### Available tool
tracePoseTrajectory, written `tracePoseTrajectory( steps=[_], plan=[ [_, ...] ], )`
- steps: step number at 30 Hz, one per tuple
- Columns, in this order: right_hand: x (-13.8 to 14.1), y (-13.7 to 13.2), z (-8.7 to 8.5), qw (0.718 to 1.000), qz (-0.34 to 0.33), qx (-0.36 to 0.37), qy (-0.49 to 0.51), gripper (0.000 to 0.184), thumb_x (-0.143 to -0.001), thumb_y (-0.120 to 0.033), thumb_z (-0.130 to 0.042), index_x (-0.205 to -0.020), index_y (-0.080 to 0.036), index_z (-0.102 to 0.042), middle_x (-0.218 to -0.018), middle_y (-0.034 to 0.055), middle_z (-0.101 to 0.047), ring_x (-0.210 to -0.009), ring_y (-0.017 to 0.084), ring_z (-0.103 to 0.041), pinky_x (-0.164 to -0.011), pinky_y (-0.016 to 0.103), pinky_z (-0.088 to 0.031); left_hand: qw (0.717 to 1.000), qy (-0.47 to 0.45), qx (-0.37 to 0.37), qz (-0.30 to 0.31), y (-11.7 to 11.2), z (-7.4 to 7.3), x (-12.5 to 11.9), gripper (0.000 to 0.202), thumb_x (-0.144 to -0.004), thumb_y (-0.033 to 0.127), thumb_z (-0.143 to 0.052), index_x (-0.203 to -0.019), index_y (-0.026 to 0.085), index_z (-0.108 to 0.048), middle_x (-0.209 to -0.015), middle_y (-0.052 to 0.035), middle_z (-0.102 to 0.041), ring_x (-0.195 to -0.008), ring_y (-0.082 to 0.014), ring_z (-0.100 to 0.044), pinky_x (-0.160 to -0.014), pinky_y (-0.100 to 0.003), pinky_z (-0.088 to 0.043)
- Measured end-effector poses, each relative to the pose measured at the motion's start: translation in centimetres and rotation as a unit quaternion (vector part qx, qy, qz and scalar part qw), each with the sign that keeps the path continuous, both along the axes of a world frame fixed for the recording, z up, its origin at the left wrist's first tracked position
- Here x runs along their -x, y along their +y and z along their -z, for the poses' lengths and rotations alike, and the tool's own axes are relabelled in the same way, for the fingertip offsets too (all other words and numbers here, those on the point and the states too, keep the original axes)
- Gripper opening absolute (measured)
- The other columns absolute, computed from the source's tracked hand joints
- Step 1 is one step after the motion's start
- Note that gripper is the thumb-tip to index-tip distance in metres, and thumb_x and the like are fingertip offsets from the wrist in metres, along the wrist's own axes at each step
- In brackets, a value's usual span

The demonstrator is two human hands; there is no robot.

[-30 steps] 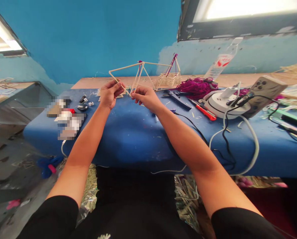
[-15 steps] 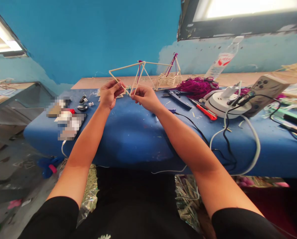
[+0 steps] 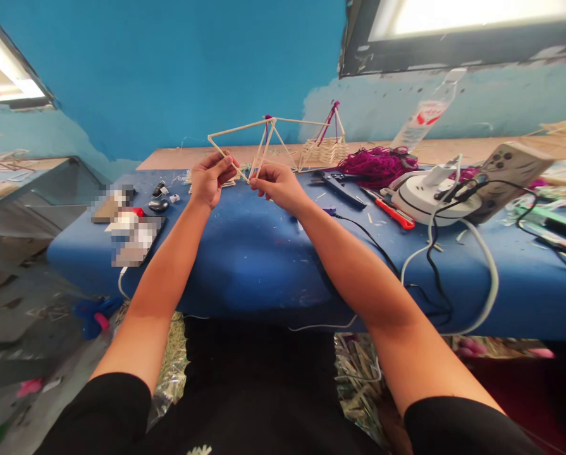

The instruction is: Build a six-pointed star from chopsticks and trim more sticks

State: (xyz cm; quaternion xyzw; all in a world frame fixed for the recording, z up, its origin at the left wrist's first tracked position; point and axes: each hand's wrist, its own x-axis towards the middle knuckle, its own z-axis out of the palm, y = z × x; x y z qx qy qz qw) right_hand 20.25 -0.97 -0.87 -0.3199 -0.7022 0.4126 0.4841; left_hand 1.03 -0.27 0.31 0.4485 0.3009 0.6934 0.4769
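Two hands on one stick frame (image 3: pixel 269 121), held up clear of the table (image 3: pixel 264 253), over its far half. The frame is an open skeleton of thin pale sticks. Its lowest corner sits between the hands, and the apex with a purple tie is almost straight above. One long stick runs up-left from that corner and the top bar goes right.

Left hand (image 3: pixel 210 180): thumb and fingers (image 3: pixel 226 165) pressed together on the up-left stick, just left of the lower corner.

Right hand (image 3: pixel 277 184): fingers (image 3: pixel 257 183) pinching at the corner itself, so I read it as the nearer one to the joint. The hands are very close; I can't tell if they touch.

Right of the frame and slightly behind: small woven stick basket (image 3: pixel 323 150), then a purple thread heap (image 3: pixel 375 165). Further right on the table: red-handled cutter (image 3: pixel 391 215) and white cable reel (image 3: pixel 429 196).
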Motion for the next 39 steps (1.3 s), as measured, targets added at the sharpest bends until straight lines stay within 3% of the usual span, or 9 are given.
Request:
tracePoseTrajectory(
  steps=[5, 12, 20, 25, 29, 34, 39],
  plan=[
    [-0.14, -0.08, -0.28, 1.000, -0.005, 0.019, 0.007, 0.018, -0.090, -0.025, -0.071, -0.074, -0.018, -0.067, -0.070, 0.0008, -0.071, -0.056, 0.008, -0.057, -0.048, 0.019, -0.040, 1.000, 0.004, 0.014, -0.010, 0.15, 0.11, -0.02, 0.011, -0.082, 0.014, -0.087, -0.085, 0.020, -0.079, -0.075, 0.0016, -0.079, -0.067, -0.0080, -0.075, -0.068, -0.015, -0.061],
    [-0.29, -0.31, -0.37, 1.000, -0.008, 0.026, 0.004, 0.005, -0.083, -0.016, -0.075, -0.081, -0.017, -0.071, -0.070, -0.0007, -0.070, -0.058, 0.008, -0.058, -0.049, 0.018, -0.042, 1.000, -0.001, 0.013, -0.007, 0.26, 0.17, -0.06, 0.009, -0.086, 0.012, -0.082, -0.084, 0.019, -0.079, -0.076, 0.0005, -0.079, -0.067, -0.0085, -0.075, -0.067, -0.015, -0.061],
    [-0.25, -0.66, -0.79, 0.998, -0.016, 0.062, 0.020, 0.017, -0.094, -0.022, -0.068, -0.078, -0.017, -0.069, -0.074, 0.0013, -0.072, -0.056, 0.007, -0.058, -0.047, 0.018, -0.041, 1.000, 0.004, 0.021, -0.015, 0.03, -0.03, -0.19, 0.012, -0.090, 0.009, -0.077, -0.084, 0.020, -0.078, -0.075, 0.0014, -0.078, -0.067, -0.0075, -0.075, -0.068, -0.015, -0.060],
    [-0.22, -0.62, -0.77, 0.999, -0.014, 0.044, 0.005, 0.013, -0.083, -0.009, -0.073, -0.074, -0.017, -0.067, -0.071, -0.0009, -0.070, -0.057, 0.007, -0.057, -0.049, 0.018, -0.042, 1.000, 0.009, 0.021, -0.016, 0.02, 0.05, -0.20, 0.011, -0.088, 0.009, -0.079, -0.084, 0.020, -0.078, -0.075, 0.0012, -0.078, -0.064, -0.0069, -0.073, -0.067, -0.014, -0.060],
    [-0.17, -0.64, -0.62, 0.999, -0.014, 0.052, 0.011, 0.015, -0.090, -0.017, -0.069, -0.075, -0.018, -0.066, -0.073, 0.0001, -0.071, -0.056, 0.007, -0.058, -0.048, 0.019, -0.041, 1.000, 0.018, 0.016, -0.017, 0.09, 0.19, -0.09, 0.009, -0.089, 0.010, -0.080, -0.086, 0.018, -0.077, -0.075, 0.0023, -0.077, -0.064, -0.0060, -0.073, -0.067, -0.013, -0.060],
    [-0.15, -0.53, -0.34, 0.999, -0.008, 0.044, 0.000, 0.015, -0.083, -0.008, -0.071, -0.073, -0.017, -0.065, -0.072, -0.0006, -0.070, -0.057, 0.007, -0.058, -0.048, 0.019, -0.041, 0.999, 0.033, 0.010, -0.011, 0.11, 0.29, -0.06, 0.007, -0.089, 0.011, -0.079, -0.088, 0.017, -0.076, -0.075, 0.0027, -0.077, -0.066, -0.0061, -0.073, -0.067, -0.014, -0.061],
    [-0.15, -0.54, -0.39, 0.999, -0.007, 0.052, 0.005, 0.017, -0.089, -0.013, -0.070, -0.074, -0.018, -0.065, -0.073, -0.0002, -0.070, -0.057, 0.007, -0.057, -0.049, 0.020, -0.041, 1.000, 0.025, 0.007, -0.014, 0.02, 0.19, -0.22, 0.009, -0.090, 0.010, -0.078, -0.085, 0.017, -0.076, -0.074, 0.0024, -0.077, -0.064, -0.0059, -0.072, -0.067, -0.014, -0.060]
  ],
)
